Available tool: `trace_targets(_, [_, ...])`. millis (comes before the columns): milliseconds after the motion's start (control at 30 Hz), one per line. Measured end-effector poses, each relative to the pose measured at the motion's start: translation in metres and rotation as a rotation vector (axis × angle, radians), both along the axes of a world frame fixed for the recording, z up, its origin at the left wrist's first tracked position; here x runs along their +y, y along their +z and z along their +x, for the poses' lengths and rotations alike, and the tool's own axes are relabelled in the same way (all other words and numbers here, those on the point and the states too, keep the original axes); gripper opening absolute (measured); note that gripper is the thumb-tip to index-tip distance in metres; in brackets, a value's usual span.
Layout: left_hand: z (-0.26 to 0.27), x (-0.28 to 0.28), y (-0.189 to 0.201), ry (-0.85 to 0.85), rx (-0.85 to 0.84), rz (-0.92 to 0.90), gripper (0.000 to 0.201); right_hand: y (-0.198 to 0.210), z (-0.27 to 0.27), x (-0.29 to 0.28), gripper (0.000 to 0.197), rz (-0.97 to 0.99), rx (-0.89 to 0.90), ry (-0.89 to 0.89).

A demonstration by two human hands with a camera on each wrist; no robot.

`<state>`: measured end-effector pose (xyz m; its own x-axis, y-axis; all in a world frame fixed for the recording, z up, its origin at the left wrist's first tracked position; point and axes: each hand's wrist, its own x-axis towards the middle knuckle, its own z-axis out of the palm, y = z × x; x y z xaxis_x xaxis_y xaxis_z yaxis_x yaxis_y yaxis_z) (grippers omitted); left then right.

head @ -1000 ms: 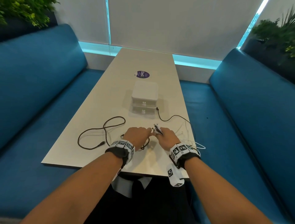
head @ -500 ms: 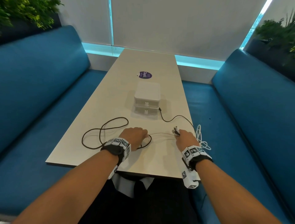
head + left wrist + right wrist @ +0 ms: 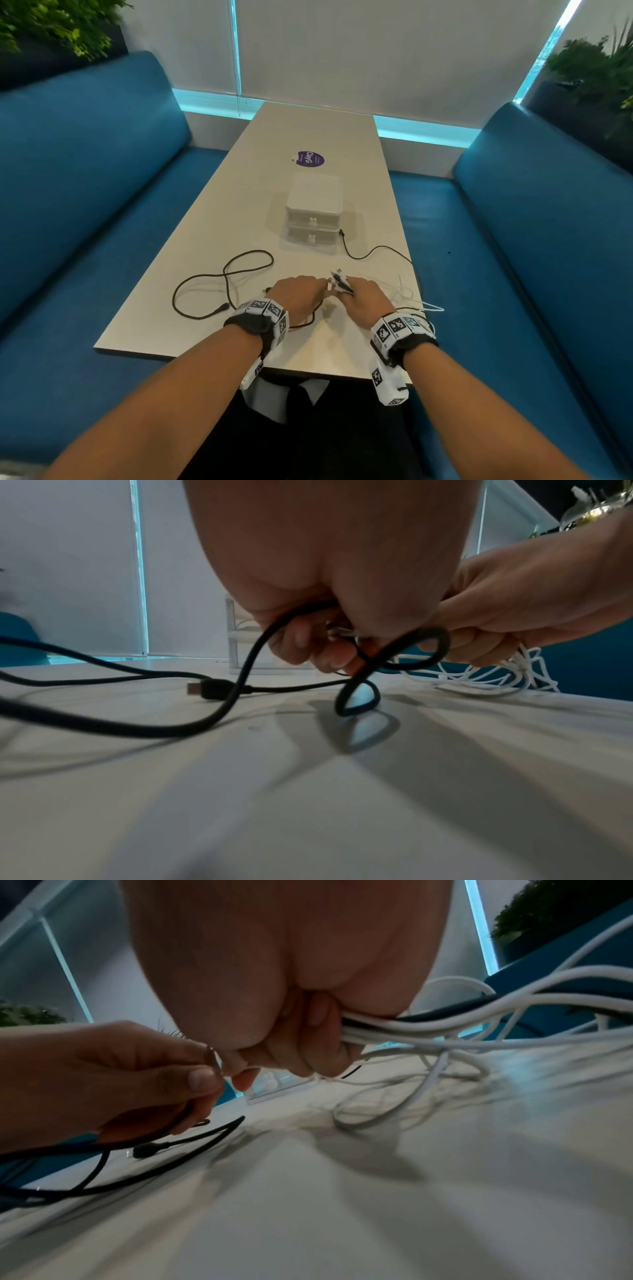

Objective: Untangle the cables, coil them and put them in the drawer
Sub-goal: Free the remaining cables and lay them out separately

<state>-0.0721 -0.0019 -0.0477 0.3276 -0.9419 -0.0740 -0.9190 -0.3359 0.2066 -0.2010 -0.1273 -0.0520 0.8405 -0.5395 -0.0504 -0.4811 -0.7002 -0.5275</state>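
A thick black cable [image 3: 226, 274] [image 3: 236, 680] loops over the table's near left. My left hand [image 3: 298, 296] [image 3: 143, 1074] curls round a stretch of it and pinches a thin cable at the fingertips. My right hand [image 3: 363, 296] [image 3: 507, 607] grips a bundle of white cables [image 3: 445, 1026] [image 3: 479, 674] with several plugs [image 3: 337, 277] sticking out above the fist. White loops [image 3: 407, 294] trail off the table's right edge. A thin black cable [image 3: 370, 251] runs from my right hand toward the white two-drawer box [image 3: 313, 205], whose drawers are both closed.
The pale table [image 3: 308, 130] runs away from me between two blue benches [image 3: 85, 205] [image 3: 531, 240]. A purple round sticker [image 3: 310, 159] lies behind the drawer box. A black USB plug [image 3: 209, 689] lies on the table near my left hand.
Half a second ago my right hand was out at the table's right edge. It has come back left and now meets my left hand, fingertips together. My left hand has barely moved.
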Motion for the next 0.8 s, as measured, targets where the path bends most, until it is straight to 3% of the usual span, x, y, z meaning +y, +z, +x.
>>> trace_targets(200, [0.007,0.005,0.002,0.024,0.059,-0.010,0.022,0.002,0.003,0.003,0.026,-0.116,0.108,-0.015])
trace_targets(333, [0.012,0.010,0.002,0.104,0.090,-0.020,0.027,0.004,-0.007,-0.003,0.023,-0.202,0.209,-0.127])
trace_targets(633, [0.029,0.027,0.008,0.126,-0.149,0.159,0.012,0.019,-0.045,-0.035,0.021,-0.204,0.292,-0.484])
trace_targets(700, [0.026,0.024,0.010,0.115,-0.264,0.199,0.027,0.019,-0.041,-0.032,0.020,-0.173,0.215,-0.474])
trace_targets(800, [0.015,0.017,0.013,0.068,-0.331,0.180,0.065,0.018,-0.027,-0.024,0.025,-0.118,0.096,-0.376])
